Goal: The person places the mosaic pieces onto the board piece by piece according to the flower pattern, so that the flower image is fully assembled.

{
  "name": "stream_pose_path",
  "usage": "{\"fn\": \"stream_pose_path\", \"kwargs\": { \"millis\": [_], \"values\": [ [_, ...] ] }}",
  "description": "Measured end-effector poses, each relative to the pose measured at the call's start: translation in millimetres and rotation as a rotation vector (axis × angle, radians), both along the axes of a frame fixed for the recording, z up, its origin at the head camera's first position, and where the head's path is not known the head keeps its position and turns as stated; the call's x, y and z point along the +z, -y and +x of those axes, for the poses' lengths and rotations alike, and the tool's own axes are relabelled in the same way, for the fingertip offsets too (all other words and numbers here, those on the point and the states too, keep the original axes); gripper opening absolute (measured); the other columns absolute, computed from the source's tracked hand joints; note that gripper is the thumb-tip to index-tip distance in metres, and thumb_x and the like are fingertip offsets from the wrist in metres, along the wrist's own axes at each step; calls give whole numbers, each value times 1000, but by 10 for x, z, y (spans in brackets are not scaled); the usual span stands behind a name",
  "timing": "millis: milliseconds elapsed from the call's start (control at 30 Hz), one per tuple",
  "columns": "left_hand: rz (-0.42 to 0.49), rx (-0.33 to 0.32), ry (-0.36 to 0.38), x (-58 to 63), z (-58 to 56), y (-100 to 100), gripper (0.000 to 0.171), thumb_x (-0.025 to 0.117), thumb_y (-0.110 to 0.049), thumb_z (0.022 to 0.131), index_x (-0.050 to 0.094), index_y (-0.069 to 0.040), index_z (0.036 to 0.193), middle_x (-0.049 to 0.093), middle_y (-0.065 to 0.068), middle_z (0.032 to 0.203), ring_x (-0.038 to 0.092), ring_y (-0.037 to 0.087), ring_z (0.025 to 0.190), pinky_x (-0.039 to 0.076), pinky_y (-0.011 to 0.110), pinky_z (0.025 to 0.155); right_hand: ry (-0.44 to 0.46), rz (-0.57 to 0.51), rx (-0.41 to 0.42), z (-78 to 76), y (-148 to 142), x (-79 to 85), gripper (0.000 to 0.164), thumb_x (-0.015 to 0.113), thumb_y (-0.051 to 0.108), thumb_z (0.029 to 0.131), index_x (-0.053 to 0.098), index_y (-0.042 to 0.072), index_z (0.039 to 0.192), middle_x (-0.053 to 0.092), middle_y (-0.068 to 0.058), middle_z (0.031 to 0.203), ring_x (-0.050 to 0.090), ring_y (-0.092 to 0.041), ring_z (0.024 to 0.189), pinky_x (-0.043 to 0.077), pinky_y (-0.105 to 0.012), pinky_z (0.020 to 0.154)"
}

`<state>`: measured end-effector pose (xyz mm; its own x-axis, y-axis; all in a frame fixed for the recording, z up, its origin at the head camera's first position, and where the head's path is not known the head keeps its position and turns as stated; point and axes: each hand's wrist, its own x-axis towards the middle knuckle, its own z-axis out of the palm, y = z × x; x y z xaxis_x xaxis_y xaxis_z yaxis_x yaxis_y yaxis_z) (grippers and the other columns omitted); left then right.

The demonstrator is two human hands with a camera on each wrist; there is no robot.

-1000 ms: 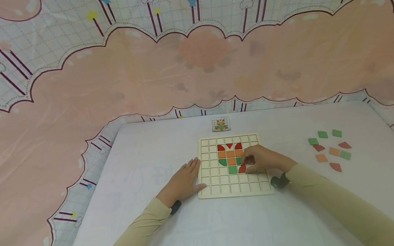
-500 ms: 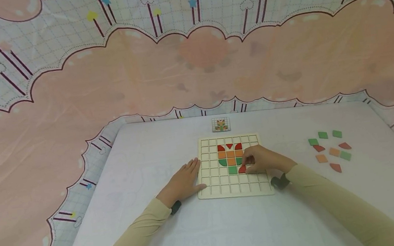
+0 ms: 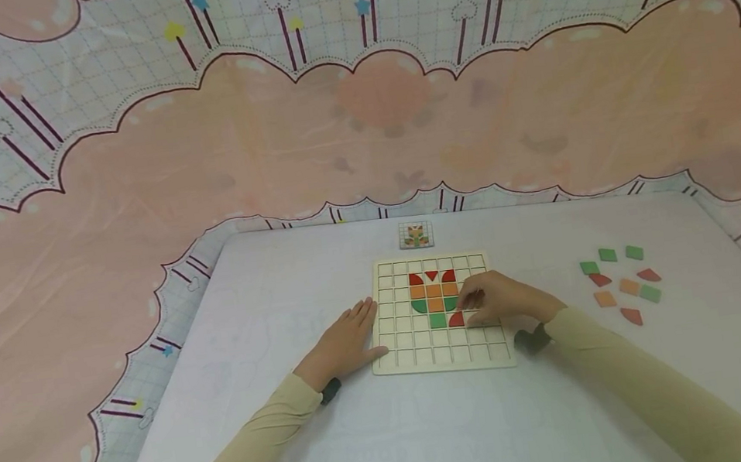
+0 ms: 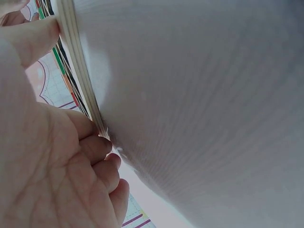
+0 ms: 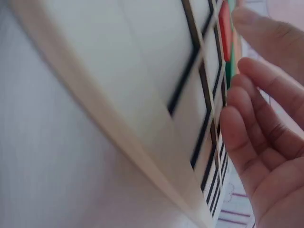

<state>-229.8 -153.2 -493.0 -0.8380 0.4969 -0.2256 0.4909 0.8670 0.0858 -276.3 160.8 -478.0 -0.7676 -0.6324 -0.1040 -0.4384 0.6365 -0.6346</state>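
A square cream grid board (image 3: 415, 359) lies on the table, partly filled with red, orange and green tiles. My left hand (image 3: 343, 341) rests flat at its left edge; in the left wrist view the thumb (image 4: 40, 38) touches the board's side. My right hand (image 3: 502, 296) hovers over the right half of the board, thumb and fingers apart, holding nothing. Just left of its fingertips, a red quarter-round tile (image 3: 456, 320) sits in a cell beside a green square tile (image 3: 438, 320). Part of the green tile (image 3: 449, 303) above is hidden by the right hand's fingers.
A small pattern card (image 3: 416, 234) lies behind the board. On the right of the white table (image 3: 577, 414) are scattered loose tiles, among them a green one (image 3: 634, 252), an orange one (image 3: 605, 298) and a red one (image 3: 632, 316). A patterned cloth (image 3: 330, 135) hangs behind.
My right hand has drawn back slightly to the right from the red quarter-round tile, which stays in its cell with more of it showing. The left hand has not moved.
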Motion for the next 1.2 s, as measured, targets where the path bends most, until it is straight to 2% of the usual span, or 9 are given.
{"fn": "stream_pose_path", "kwargs": {
  "millis": [167,333,600,733,867,1000,1100,1200],
  "values": [
    [5,-3,-3,-4,5,9,85,45,-57,92,19,0,149,19,15,156,19,28,145,23,40,119,9,-63,-31,2,-173,61,28,80,20,74,71,11,99,68,0,98,58,-11,85,52,-26,82],
    [-15,-4,-3,-4,6,8,85,44,-58,92,16,-1,150,18,14,157,18,27,146,21,39,119,-20,-117,-51,3,-433,148,27,78,16,76,70,7,100,68,-5,99,60,-13,87,53,-31,85],
    [-3,4,-3,-2,7,6,85,45,-57,92,17,-1,150,19,14,157,18,27,146,22,39,119,-200,-170,-52,27,-940,275,24,76,5,75,69,0,98,69,-13,95,65,-20,84,56,-24,78],
    [3,6,-5,-13,8,3,85,46,-57,92,18,-1,149,20,14,157,19,27,146,22,39,119,-214,-124,-110,81,-1199,341,25,76,7,76,69,1,100,69,-14,96,65,-17,84,55,-19,77],
    [0,9,-3,-18,8,1,85,46,-57,92,18,-2,150,19,13,157,19,27,146,22,39,119,-163,-69,-186,140,-1458,375,26,74,8,79,68,0,103,68,-17,101,65,-11,86,56,-23,73],
    [-3,10,-1,-12,7,1,84,45,-57,92,18,-2,150,19,13,157,19,26,146,22,39,119,-145,23,-259,173,-1695,356,27,74,9,79,68,2,105,68,-15,103,64,-7,88,54,-24,74],
    [2,8,-2,-6,8,3,84,45,-57,92,18,-1,149,19,13,157,19,27,146,22,39,119,-127,96,-313,179,-1841,316,31,74,18,80,67,4,107,69,-14,104,66,-17,92,53,-29,79],
    [2,4,-6,1,10,4,84,45,-57,92,19,-1,149,20,14,157,19,27,145,23,39,119,-54,107,-356,175,-1948,273,36,72,24,83,65,1,110,67,-19,109,64,-33,99,55,-38,80]
  ]
}}
